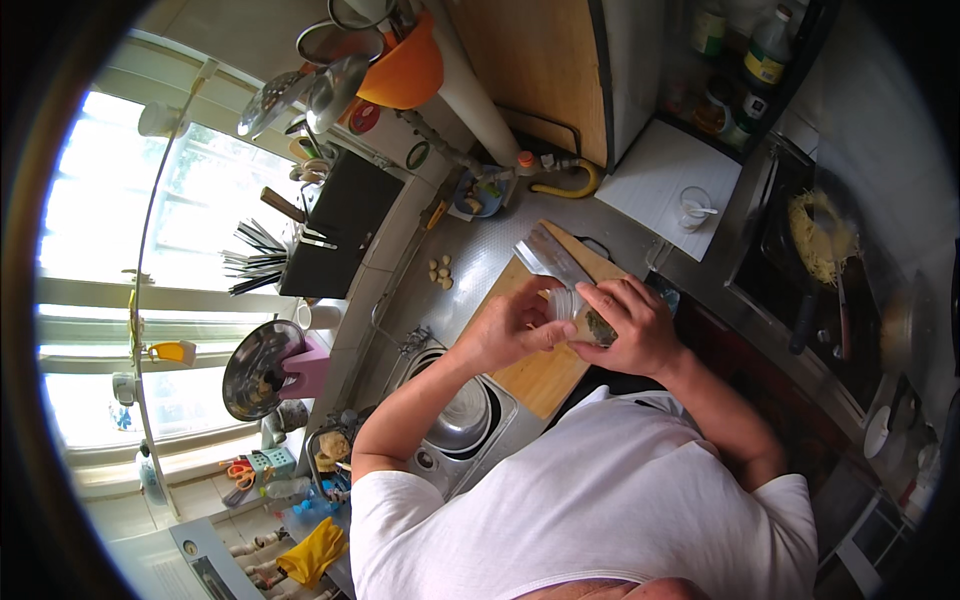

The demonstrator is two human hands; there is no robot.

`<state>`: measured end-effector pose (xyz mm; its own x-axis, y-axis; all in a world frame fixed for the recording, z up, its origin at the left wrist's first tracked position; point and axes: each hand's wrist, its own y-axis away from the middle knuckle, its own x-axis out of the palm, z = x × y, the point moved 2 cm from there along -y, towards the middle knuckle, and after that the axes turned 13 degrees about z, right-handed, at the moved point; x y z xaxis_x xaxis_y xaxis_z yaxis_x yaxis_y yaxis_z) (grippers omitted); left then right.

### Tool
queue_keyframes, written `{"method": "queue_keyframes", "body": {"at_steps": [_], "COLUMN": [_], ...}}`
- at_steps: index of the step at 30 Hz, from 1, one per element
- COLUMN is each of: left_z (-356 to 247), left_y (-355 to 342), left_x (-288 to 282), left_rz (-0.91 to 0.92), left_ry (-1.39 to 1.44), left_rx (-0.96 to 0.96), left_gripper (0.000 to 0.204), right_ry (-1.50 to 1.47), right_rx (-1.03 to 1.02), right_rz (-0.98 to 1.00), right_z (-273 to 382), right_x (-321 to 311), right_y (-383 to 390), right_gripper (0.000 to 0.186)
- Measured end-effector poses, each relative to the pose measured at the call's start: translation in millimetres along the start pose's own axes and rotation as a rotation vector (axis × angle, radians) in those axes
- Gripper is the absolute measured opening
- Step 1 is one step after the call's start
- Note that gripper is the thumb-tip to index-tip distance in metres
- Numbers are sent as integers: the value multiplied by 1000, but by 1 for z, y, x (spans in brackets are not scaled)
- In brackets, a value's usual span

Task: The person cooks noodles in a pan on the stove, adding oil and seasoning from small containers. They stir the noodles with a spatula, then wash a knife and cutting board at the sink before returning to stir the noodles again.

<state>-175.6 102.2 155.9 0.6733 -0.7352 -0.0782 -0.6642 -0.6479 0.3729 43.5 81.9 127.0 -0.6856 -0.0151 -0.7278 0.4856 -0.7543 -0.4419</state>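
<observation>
Over the wooden cutting board [543, 388], both hands are around a small clear jar [563, 303] with dark contents toward its right end. My right hand [640, 325] is closed around the jar's body, fingers over the top and thumb below. My left hand [510, 328] curls at the jar's clear end, thumb and forefinger on either side; whether a separate lid sits in it I cannot tell. A cleaver [552, 254] with a broad shiny blade lies on the board just beyond my hands, its handle hidden behind them.
Several pale garlic-like cloves [440, 270] lie on the steel counter [488, 262]. The sink at left holds a metal bowl [462, 415]. At right, a pan [785, 235] with pale shreds stands on the stove. A glass [695, 205] with a white spoon rests on a white board [655, 180].
</observation>
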Motion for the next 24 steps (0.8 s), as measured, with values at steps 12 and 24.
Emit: {"method": "queue_keyframes", "body": {"at_steps": [12,24], "left_z": [-4,-39], "left_y": [-3,24], "left_x": [-4,4], "left_rz": [133,310], "left_ry": [-33,-639], "left_rx": [-129,552], "left_gripper": [75,61], "right_ry": [32,-1831], "right_rx": [-45,369], "right_rz": [80,760], "right_z": [1,-31], "right_x": [-15,48], "right_y": [0,34], "right_gripper": [64,86]}}
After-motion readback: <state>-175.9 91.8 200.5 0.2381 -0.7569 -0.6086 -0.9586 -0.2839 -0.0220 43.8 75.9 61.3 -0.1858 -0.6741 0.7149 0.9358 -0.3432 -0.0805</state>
